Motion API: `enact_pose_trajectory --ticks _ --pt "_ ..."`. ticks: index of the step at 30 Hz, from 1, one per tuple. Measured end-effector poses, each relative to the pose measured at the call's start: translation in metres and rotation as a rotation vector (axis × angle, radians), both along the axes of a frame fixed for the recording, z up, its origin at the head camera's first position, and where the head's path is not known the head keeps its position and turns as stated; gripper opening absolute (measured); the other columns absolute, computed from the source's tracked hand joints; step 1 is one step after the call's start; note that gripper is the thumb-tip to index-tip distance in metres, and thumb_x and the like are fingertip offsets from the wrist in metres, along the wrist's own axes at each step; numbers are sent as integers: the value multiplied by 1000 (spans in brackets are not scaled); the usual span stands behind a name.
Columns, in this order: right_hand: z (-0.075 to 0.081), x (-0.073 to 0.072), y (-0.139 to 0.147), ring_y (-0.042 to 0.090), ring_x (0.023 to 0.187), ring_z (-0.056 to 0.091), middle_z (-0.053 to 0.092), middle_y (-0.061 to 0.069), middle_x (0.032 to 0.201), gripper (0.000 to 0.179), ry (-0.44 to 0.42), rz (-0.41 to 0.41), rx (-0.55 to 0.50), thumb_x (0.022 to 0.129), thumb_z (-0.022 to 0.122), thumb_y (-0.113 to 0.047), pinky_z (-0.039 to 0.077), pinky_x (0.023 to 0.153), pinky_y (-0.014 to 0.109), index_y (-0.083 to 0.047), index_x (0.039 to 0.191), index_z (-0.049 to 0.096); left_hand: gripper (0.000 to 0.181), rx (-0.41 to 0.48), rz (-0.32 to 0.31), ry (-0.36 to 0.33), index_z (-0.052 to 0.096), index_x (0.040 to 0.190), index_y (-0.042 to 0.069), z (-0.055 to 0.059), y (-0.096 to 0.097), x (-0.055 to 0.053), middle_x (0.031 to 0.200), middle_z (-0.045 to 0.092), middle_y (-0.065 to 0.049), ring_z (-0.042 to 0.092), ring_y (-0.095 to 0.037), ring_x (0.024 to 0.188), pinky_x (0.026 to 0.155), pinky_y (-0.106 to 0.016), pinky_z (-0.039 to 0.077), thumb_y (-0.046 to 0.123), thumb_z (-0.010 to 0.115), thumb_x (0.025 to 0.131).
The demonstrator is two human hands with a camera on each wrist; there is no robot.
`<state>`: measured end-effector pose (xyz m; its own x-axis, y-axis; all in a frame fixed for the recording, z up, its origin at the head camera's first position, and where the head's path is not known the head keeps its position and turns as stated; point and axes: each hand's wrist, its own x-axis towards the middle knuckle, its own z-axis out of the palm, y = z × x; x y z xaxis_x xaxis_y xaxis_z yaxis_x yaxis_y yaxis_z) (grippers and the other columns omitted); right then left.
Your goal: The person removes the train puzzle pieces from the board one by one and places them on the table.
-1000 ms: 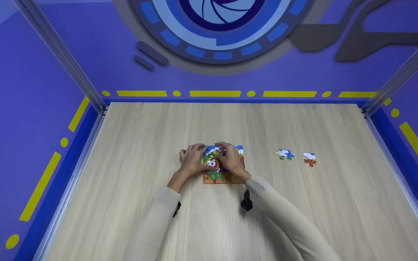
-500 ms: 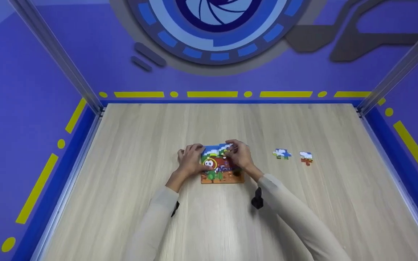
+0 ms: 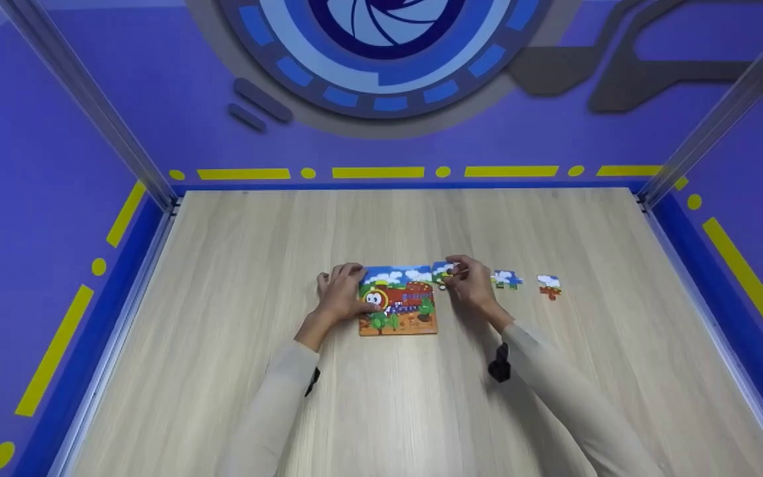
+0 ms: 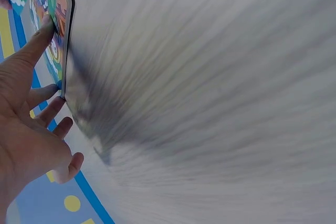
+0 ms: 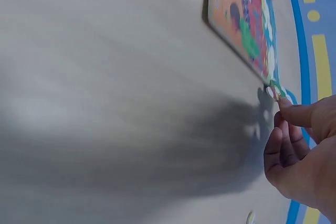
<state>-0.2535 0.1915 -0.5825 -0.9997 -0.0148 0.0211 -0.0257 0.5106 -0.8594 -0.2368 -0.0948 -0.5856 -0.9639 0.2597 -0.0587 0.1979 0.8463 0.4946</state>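
Bluish puzzle piece [image 3: 442, 269], pinched by right fingers [image 3: 463, 260], has moved off the board [image 3: 414, 324] left fingers [image 3: 347, 269] hold.

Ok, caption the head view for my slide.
Left hand on the train picture board, right hand pinching a puzzle piece at its upper right corner, two loose pieces farther right.

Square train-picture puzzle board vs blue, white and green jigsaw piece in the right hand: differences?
Size: puzzle board far larger than jigsaw piece.
Outline: board straight-sided; piece has a rounded knob.
Pose: board lies on the table, left hand on it; right hand pinches the piece.
Shared: both show blue, white and green.
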Motion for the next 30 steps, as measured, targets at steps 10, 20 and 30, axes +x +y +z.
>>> enact_pose_trajectory --ticks 10,20,30 --pt "-2 2 26 24 88 60 66 22 100 39 -46 29 60 90 67 10 43 68 16 7 128 64 89 -4 6 -5 51 149 6 2 1 0 153 47 -15 37 -37 145 114 -68 20 47 86 78" --pt "5 -2 37 29 97 60 67 24 113 36 -104 70 180 93 66 7 48 80 31 6 129 64 90 3 5 2 52 148 6 4 1 0 151 49 -16 38 -38 144 114 -67 20 46 87 77" --pt "5 1 36 33 96 64 70 27 109 31 -52 79 220 93 62 8 52 82 38 10 124 67 90 5 -10 9 53 147 2 3 1 -1 150 50 -18 39 -38 143 111 -66 25 46 87 77"
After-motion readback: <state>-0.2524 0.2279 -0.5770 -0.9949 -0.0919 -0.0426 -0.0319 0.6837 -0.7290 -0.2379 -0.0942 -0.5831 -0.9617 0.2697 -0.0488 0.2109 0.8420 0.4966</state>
